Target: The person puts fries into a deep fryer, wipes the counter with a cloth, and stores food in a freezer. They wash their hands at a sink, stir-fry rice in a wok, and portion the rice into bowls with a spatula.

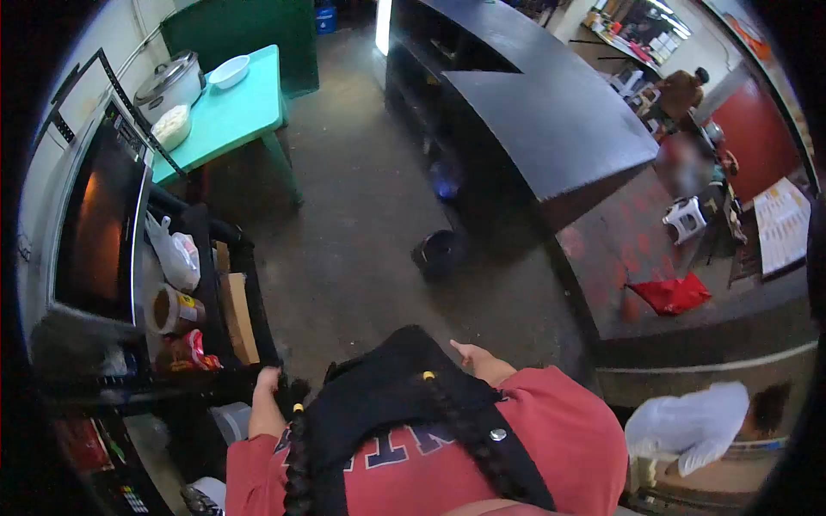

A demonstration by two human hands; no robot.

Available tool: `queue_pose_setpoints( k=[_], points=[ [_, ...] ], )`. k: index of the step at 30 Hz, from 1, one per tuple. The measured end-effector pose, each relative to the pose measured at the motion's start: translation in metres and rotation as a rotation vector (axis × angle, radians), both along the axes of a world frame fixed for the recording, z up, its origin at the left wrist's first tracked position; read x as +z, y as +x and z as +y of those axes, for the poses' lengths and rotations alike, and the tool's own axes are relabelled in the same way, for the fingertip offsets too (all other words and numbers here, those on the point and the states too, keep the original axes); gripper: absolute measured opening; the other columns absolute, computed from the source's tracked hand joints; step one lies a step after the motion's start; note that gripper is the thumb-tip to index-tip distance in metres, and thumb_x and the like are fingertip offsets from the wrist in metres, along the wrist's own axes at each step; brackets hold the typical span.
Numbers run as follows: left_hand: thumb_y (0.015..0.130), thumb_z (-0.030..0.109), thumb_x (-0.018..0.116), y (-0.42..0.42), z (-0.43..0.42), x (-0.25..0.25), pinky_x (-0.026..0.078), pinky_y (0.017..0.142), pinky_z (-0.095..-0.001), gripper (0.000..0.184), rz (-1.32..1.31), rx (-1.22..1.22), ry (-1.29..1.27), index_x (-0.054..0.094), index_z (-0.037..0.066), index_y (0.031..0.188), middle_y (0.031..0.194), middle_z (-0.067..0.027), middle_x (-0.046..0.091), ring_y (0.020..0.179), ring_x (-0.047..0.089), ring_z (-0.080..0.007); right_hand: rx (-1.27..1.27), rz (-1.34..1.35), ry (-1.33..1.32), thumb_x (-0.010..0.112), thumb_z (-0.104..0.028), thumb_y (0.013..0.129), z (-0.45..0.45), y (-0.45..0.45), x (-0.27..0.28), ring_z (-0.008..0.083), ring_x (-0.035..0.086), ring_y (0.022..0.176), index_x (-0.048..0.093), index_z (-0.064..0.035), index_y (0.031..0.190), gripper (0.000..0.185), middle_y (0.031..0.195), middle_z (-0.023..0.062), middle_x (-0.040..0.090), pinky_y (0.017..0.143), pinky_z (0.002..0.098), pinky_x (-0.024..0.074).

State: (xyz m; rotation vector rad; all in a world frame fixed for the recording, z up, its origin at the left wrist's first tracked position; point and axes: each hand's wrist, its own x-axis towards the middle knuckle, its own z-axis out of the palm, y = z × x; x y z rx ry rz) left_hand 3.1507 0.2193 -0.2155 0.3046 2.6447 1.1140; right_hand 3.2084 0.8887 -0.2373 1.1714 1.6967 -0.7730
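Observation:
My left hand [269, 378] hangs low beside the corner of the black shelf rack [267, 348]; its fingers are mostly hidden. I cannot tell whether it touches the rack. Out over the floor, my right hand [469, 353] has one digit stretched away from the rest, and nothing shows in it. On the rack near my left hand are a cardboard piece [238, 318], a brown tub [176, 311], a red packet [191, 351] and a white plastic bag [176, 254]. A microwave [99, 219] stands above them.
A turquoise table [228, 120] holds a rice cooker [172, 86] and a white bowl [229, 73]. A long dark counter [559, 129] runs along the right, with a black bucket [439, 251] on the floor [344, 215] by it. People [680, 95] are beyond; another person in white [688, 421] is at lower right.

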Motion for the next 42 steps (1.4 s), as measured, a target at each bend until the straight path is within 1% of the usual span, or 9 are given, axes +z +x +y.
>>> queue_pose_setpoints(
  k=[2, 4, 6, 12, 14, 21, 27, 34, 42],
  points=[
    [0.08, 0.016, 0.07, -0.13, 0.013, -0.082, 0.053, 0.077, -0.042, 0.022, 0.015, -0.265, -0.345, 0.069, 0.005, 0.099, 0.091, -0.0167, 0.069, 0.087, 0.067, -0.0308, 0.044, 0.023, -0.15, 0.055, -0.043, 0.089, -0.012, -0.06, -0.009, 0.0295, 0.064, 0.105, 0.068, -0.0023, 0.118, 0.051, 0.105, 0.0149, 0.07, 0.095, 0.0539, 0.0436],
    [0.083, 0.023, 0.072, -0.22, 0.083, 0.005, 0.053, 0.07, -0.0371, 0.027, -0.654, 0.416, -0.23, 0.07, 0.007, 0.105, 0.084, -0.0121, 0.069, 0.075, 0.066, -0.0234, 0.2, 0.076, -0.233, 0.057, -0.04, 0.088, -0.024, -0.141, -0.017, 0.0295, 0.064, 0.103, 0.069, -0.0028, 0.115, 0.048, 0.105, 0.0151, 0.07, 0.093, 0.0528, 0.045],
    [0.086, 0.027, 0.072, -0.292, 0.102, -0.061, 0.052, 0.064, -0.0347, 0.031, -0.6, 0.294, -0.083, 0.071, 0.009, 0.111, 0.08, -0.0081, 0.069, 0.068, 0.063, -0.0177, 0.345, 0.116, -0.305, 0.058, -0.037, 0.086, -0.029, -0.221, -0.02, 0.0294, 0.065, 0.101, 0.07, -0.0033, 0.113, 0.044, 0.106, 0.0153, 0.07, 0.091, 0.0517, 0.0463],
    [0.086, 0.043, 0.072, -0.433, 0.233, 0.119, 0.054, 0.083, -0.0397, 0.044, -0.48, -0.221, 0.0, 0.07, 0.012, 0.118, 0.11, -0.0149, 0.068, 0.101, 0.065, -0.0268, 0.695, 0.11, -0.389, 0.063, -0.028, 0.082, -0.012, -0.47, -0.047, 0.0293, 0.066, 0.095, 0.073, -0.0047, 0.105, 0.035, 0.106, 0.0158, 0.071, 0.085, 0.0484, 0.0503],
    [0.089, 0.013, 0.066, -0.445, 0.293, 0.27, 0.043, 0.098, -0.0335, 0.035, -0.205, -0.417, 0.756, 0.064, 0.005, 0.124, 0.111, -0.0086, 0.066, 0.105, 0.059, -0.0211, 0.76, 0.095, -0.398, 0.064, -0.025, 0.081, -0.006, -0.545, -0.039, 0.0293, 0.067, 0.093, 0.074, -0.0051, 0.103, 0.032, 0.107, 0.016, 0.071, 0.083, 0.0473, 0.0517],
    [0.075, 0.027, 0.074, -0.712, 0.3, -0.073, 0.053, 0.081, -0.0334, 0.056, -0.785, -0.317, -0.156, 0.065, 0.015, 0.129, 0.096, -0.0131, 0.073, 0.087, 0.069, -0.0248, 1.247, 0.032, -0.212, 0.063, -0.016, 0.075, -0.012, -0.745, -0.103, 0.0369, 0.069, 0.09, 0.076, -0.0073, 0.095, 0.025, 0.097, 0.0201, 0.071, 0.077, 0.049, 0.0525],
    [0.069, 0.019, 0.067, -0.918, 0.333, -0.047, 0.053, 0.086, -0.0432, 0.03, -0.413, -0.668, -0.453, 0.077, 0.015, 0.097, 0.101, -0.0147, 0.072, 0.097, 0.068, -0.0354, 1.291, 0.282, -0.313, 0.062, -0.02, 0.08, 0.007, -0.884, -0.205, 0.0378, 0.067, 0.099, 0.075, -0.0085, 0.099, 0.025, 0.108, 0.0207, 0.069, 0.084, 0.0472, 0.0524],
    [0.063, 0.014, 0.071, -1.144, 0.302, -0.051, 0.053, 0.082, -0.0362, 0.035, -0.423, -0.607, -0.306, 0.073, 0.008, 0.097, 0.093, -0.0159, 0.072, 0.09, 0.068, -0.0313, 0.476, 0.41, 0.044, 0.047, -0.07, 0.089, -0.029, -1.101, 0.014, 0.0397, 0.06, 0.116, 0.071, -0.006, 0.111, 0.071, 0.121, 0.0216, 0.065, 0.098, 0.0472, 0.046],
    [0.089, 0.016, 0.065, -1.381, 0.386, 0.106, 0.043, 0.102, -0.036, 0.036, -0.37, -0.653, 0.355, 0.066, 0.01, 0.124, 0.138, -0.0127, 0.054, 0.127, 0.05, -0.0232, 0.193, 1.21, 1.134, 0.07, -0.021, 0.073, 0.174, -1.302, 0.135, 0.0428, 0.051, 0.114, 0.056, -0.0058, 0.126, 0.056, 0.123, 0.0243, 0.054, 0.098, 0.0488, 0.0437]
  ],
)
